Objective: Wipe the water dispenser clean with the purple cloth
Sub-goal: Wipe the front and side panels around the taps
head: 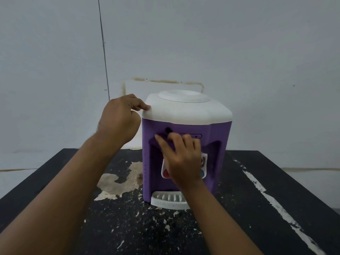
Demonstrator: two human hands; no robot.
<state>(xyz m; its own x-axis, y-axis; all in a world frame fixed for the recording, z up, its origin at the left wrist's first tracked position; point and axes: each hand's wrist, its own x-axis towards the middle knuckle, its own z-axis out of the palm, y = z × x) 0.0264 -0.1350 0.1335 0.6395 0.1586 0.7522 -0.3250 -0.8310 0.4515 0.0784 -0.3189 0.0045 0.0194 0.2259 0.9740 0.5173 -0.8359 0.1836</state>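
Observation:
A purple water dispenser point(217, 137) with a white top stands on a black table. My left hand point(119, 118) grips its upper left corner, fingertips on the white lid. My right hand point(182, 159) presses the purple cloth point(162, 136) flat against the dispenser's front, above the taps. Only a small part of the cloth shows past my fingers; it blends with the purple body. My hand hides most of the white tap panel. A white drip tray point(165, 199) juts out at the base.
The black table point(257, 208) has worn, flaking paint with pale patches left of the dispenser and a white streak at the right. A grey wall stands close behind. A thin cable point(103, 43) runs down the wall at the left.

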